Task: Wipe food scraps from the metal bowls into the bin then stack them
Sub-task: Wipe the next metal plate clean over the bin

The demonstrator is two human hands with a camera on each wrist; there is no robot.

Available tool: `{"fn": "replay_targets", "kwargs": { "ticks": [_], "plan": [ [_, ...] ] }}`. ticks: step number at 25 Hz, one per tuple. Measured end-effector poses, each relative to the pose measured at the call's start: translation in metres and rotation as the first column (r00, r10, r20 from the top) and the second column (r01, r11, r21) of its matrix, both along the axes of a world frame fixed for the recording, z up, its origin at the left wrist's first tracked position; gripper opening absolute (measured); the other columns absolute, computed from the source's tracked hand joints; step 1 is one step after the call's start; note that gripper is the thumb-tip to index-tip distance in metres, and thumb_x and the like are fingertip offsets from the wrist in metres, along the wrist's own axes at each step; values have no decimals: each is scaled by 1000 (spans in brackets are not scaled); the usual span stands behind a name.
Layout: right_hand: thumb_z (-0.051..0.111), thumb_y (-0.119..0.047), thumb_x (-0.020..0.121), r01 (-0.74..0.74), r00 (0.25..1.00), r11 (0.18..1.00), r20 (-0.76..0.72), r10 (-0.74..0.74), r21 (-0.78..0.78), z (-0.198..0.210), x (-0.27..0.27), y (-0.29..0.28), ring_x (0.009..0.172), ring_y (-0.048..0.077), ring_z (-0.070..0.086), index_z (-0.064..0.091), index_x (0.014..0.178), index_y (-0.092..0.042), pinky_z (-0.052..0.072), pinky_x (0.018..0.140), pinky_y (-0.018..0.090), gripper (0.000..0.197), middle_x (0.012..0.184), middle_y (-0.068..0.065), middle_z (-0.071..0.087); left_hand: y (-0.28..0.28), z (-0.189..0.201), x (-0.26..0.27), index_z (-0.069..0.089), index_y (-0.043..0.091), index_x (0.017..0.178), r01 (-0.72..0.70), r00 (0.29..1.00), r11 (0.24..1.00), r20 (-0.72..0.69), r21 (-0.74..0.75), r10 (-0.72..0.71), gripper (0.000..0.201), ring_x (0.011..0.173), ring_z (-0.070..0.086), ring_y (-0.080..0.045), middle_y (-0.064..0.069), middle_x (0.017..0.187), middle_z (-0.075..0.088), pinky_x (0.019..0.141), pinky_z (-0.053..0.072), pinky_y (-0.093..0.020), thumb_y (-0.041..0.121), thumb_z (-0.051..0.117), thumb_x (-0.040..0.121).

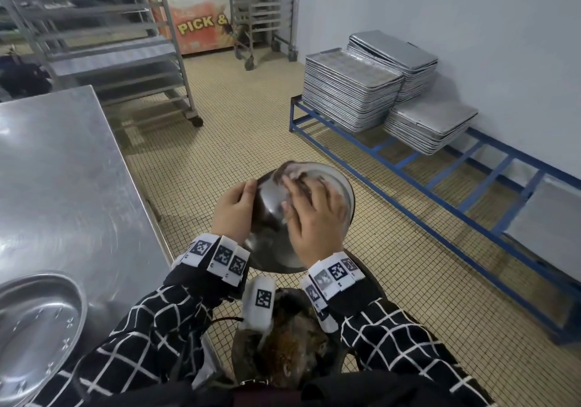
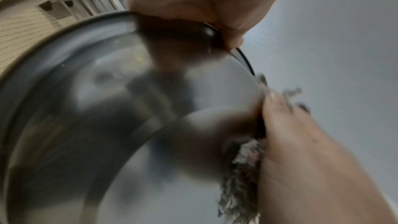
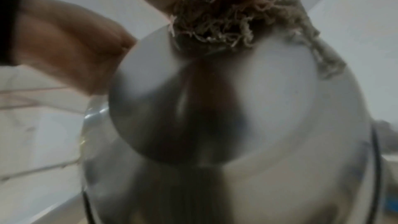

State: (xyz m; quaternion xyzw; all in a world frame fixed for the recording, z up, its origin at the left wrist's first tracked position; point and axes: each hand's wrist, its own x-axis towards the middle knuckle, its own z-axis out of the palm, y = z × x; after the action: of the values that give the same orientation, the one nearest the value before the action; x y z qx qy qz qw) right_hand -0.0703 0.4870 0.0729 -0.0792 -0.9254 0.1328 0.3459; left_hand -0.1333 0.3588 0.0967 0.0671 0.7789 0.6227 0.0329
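A metal bowl (image 1: 270, 205) is held tilted above the bin (image 1: 292, 353), which holds brown food scraps. My left hand (image 1: 234, 208) grips the bowl's left rim, thumb over the edge (image 2: 232, 40). Inside the bowl my right hand (image 1: 314, 218) lies with fingers spread flat, pressing a frayed grey cloth (image 1: 295, 170) against the inner wall. The same cloth (image 3: 226, 26) bunches under that palm in the right wrist view and sticks out beside the hand as cloth (image 2: 241, 168) in the left wrist view. A second metal bowl (image 1: 37, 321) sits on the steel table (image 1: 63, 170) at lower left.
Stacks of metal trays (image 1: 352, 92) rest on a blue frame (image 1: 440, 192) along the right wall. Wheeled tray racks (image 1: 110, 45) stand behind the table. Tiled floor lies between the table and the frame.
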Motion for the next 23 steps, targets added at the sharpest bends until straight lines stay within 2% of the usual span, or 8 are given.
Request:
{"fn": "replay_targets", "kwargs": {
  "ticks": [2, 5, 8, 11, 13, 16, 19, 23],
  "plan": [
    [37, -36, 98, 90, 992, 939, -51, -113, -332, -4, -2, 18, 119, 24, 42, 57, 126, -17, 35, 97, 36, 39, 130, 6, 50, -3, 2, 1, 62, 27, 77, -4, 1000, 1000, 21, 20, 3, 30, 79, 58, -16, -3, 83, 64, 78, 48, -32, 36, 45, 99],
    [38, -29, 100, 207, 978, 614, 148, -145, -761, -12, -3, 45, 108, 20, 53, 59, 118, -6, 44, 91, 32, 36, 117, 8, 54, -10, 2, -2, 65, 20, 82, -21, 995, 998, 98, 57, 15, 34, 79, 60, -19, -6, 85, 65, 73, 48, -26, 39, 43, 99],
    [35, -43, 99, 335, 937, 291, 349, -3, -896, -21, -4, 56, 97, 27, 61, 61, 103, -6, 49, 91, 43, 46, 99, 8, 63, -14, 2, -6, 67, 16, 87, 0, 996, 998, 85, 70, -6, 35, 83, 62, -21, -9, 88, 68, 75, 48, -27, 39, 43, 99],
    [35, -71, 84, 200, 976, -285, 166, 138, -937, -11, -8, 59, 102, 37, 63, 60, 113, -7, 50, 89, 55, 75, 111, 18, 66, -15, 6, -2, 65, 17, 81, 58, 998, 998, 7, 38, -58, 34, 73, 58, -15, -3, 77, 63, 71, 44, -25, 36, 44, 99],
    [37, -75, 80, 154, 976, -424, 71, 204, -892, 3, -11, 61, 110, 43, 56, 52, 123, -7, 46, 88, 63, 82, 119, 22, 58, -17, 5, 1, 65, 17, 82, 135, 990, 991, -42, -6, -136, 35, 74, 61, -18, -3, 77, 65, 72, 50, -30, 40, 45, 98],
    [57, -50, 84, 169, 973, -456, 74, 218, -874, 33, -8, 62, 112, 42, 51, 48, 125, -9, 49, 82, 62, 59, 124, 21, 52, -25, -2, 3, 64, 20, 78, 256, 923, 945, -239, -203, -301, 43, 74, 63, -20, 1, 73, 66, 75, 53, -43, 56, 43, 90],
    [49, -9, 82, 292, 940, -300, 216, 263, -908, 39, -8, 62, 107, 37, 55, 50, 114, -2, 53, 84, 51, 33, 114, 19, 56, -30, -7, 4, 64, 27, 75, 172, 877, 906, -360, -386, -319, 44, 92, 54, -11, 15, 82, 61, 97, 34, -50, 58, 36, 89],
    [48, 3, 85, 270, 955, -217, 232, 188, -938, 30, -2, 47, 100, 32, 60, 51, 103, 0, 55, 84, 46, 18, 109, 15, 56, -29, -12, -2, 48, 34, 113, 9, 950, 930, -288, -368, -123, 34, 133, 22, -16, 9, 137, 31, 112, 13, -49, 45, 53, 81]
  ]
}}
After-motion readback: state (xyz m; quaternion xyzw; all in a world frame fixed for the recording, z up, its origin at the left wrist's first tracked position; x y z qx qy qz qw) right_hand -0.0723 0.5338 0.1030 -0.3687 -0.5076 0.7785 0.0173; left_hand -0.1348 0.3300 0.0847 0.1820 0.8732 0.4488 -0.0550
